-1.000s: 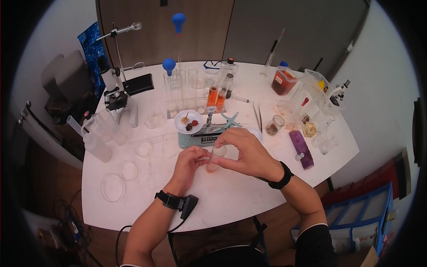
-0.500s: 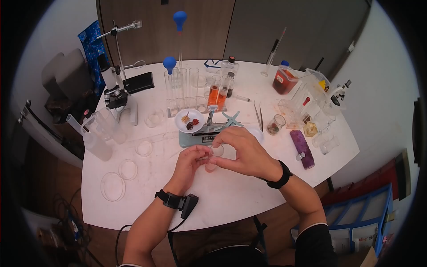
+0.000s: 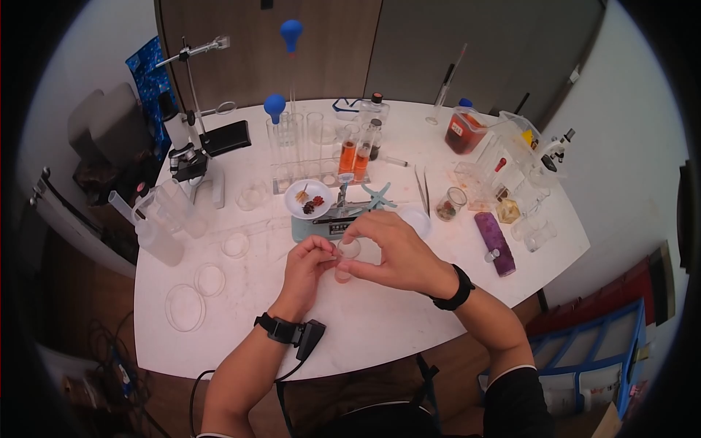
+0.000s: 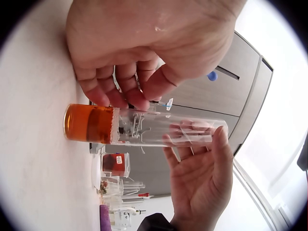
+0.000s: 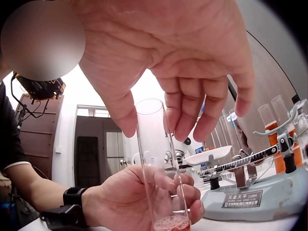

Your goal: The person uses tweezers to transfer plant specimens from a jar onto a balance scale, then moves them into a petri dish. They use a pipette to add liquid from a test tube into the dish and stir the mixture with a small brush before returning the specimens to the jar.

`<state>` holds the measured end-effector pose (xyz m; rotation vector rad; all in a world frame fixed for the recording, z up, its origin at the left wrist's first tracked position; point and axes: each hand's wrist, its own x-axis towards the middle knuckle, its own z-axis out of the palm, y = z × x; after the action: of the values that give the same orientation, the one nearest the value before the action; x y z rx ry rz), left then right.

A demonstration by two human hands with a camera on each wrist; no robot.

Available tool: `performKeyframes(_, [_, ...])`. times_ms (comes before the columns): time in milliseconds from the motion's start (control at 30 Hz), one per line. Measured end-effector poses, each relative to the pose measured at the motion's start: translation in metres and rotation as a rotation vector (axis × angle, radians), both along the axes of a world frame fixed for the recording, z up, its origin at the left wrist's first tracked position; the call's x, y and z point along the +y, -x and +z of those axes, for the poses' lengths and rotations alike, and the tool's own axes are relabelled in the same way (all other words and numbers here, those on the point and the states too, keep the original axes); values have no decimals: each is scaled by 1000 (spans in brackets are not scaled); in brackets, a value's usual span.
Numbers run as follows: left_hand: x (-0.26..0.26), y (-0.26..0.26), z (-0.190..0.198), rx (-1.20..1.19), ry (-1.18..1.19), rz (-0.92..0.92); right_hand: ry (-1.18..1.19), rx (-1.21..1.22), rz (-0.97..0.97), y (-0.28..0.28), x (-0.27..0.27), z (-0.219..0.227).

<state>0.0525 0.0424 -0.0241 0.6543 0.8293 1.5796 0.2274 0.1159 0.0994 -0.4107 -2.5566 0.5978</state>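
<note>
A clear glass tube (image 3: 342,274) stands upright on the table with orange-red liquid (image 4: 91,123) in its bottom and froth (image 5: 172,223) on the liquid. My right hand (image 3: 401,255) comes from above, its thumb on one side of the tube's rim and fingers on the other. Beside the tube's lower half is my left hand (image 3: 305,276), fingers loosely bent and fingertips touching the glass from one side. In the right wrist view the left hand (image 5: 127,197) shows partly behind the tube.
Behind the hands stands a pale green balance (image 3: 307,230) with a white dish (image 3: 296,196) of small dried pieces. Beyond it a rack holds tubes, two with orange liquid (image 3: 347,158). Petri dishes (image 3: 185,328) lie left; a jar (image 3: 447,210) and purple object (image 3: 496,252) lie right.
The right hand has shifted slightly left in the head view, along with the top of the tube. The left hand keeps nearly the same place beside the glass.
</note>
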Motion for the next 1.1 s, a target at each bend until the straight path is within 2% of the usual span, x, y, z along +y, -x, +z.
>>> performKeyframes(467, [-9, -5, 16, 309, -144, 115, -5, 41, 19, 1, 1, -15])
performKeyframes(567, [-16, -10, 33, 244, -142, -40, 3, 29, 14, 1, 2, -15])
performKeyframes(667, [-17, -8, 27, 200, -166, -131, -5, 44, 8, 2, 3, -16])
performKeyframes(767, [-12, -8, 16, 311, -193, -103, -14, 63, -2, 1, 3, -15])
performKeyframes(967, [-10, -13, 18, 456, -228, -112, -1, 60, 1, 1, 2, -16])
performKeyframes(1100, [-10, -16, 18, 428, -231, -97, 21, 41, 0, 1, 1, -15])
